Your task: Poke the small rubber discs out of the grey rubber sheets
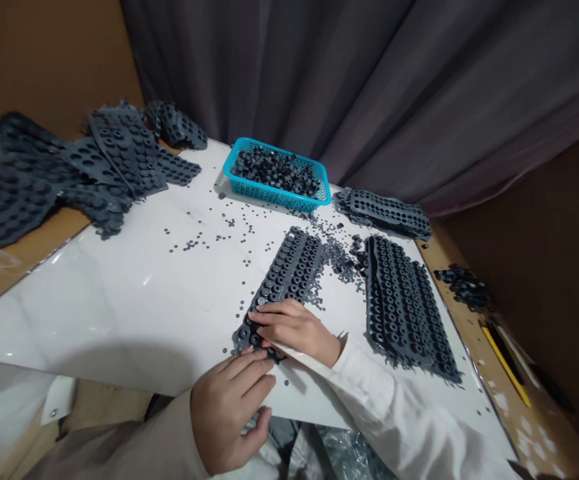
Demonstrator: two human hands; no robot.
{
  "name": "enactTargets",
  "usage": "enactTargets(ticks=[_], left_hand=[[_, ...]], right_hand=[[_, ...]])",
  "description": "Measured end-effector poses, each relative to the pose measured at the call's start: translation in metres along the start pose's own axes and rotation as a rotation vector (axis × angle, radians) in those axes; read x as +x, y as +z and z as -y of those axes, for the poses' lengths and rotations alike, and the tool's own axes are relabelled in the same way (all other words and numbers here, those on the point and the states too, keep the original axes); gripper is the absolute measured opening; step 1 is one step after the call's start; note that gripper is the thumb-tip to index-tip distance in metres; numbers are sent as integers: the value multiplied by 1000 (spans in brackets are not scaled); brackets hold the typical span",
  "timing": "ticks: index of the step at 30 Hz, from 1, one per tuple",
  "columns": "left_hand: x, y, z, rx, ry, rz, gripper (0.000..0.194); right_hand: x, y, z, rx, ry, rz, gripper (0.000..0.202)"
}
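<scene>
A dark grey moulded rubber sheet (pixel 282 270) with rows of round, ring-like parts lies slanted on the white table. My right hand (pixel 297 330) is closed over its near end, fingers curled round a thin pale stick (pixel 309 362) that runs back along the wrist. The stick's tip is hidden under the fingers. At the sheet's near edge, my left hand (pixel 234 400) rests with fingers stretched out and thumb apart, fingertips touching the rubber. Small grey discs (pixel 339 260) are scattered beside the sheet.
A blue basket (pixel 277 195) full of small dark rubber parts stands at the back. Stacked rubber sheets (pixel 409 307) lie right, another stack (pixel 384 213) behind them. Punched sheets (pixel 114 153) heap up left. A yellow pencil-like tool (pixel 507 367) lies at the right edge.
</scene>
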State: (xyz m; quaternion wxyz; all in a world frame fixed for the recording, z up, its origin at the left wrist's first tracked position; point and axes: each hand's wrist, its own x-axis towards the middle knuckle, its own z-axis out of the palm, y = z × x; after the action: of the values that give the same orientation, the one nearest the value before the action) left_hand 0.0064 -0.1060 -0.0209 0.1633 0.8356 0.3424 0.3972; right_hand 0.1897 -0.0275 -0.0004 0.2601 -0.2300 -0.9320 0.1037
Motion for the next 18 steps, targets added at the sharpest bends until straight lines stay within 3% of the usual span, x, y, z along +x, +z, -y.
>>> enactTargets(ticks=[4,9,14,18], left_hand=[[-2,1,0,-15,-22,0,30],[5,-3,-2,-6,6,-16,28],[7,-4,-2,3,15,-9,27],[9,-7,-3,17,21,0,27]], right_hand=[[8,-6,-3,-150,-75,-21,8],[14,-13,-8,-63,23,-144,7],[4,-10,-7,117,119,-74,11],[-1,-6,-6,98,118,-47,12]])
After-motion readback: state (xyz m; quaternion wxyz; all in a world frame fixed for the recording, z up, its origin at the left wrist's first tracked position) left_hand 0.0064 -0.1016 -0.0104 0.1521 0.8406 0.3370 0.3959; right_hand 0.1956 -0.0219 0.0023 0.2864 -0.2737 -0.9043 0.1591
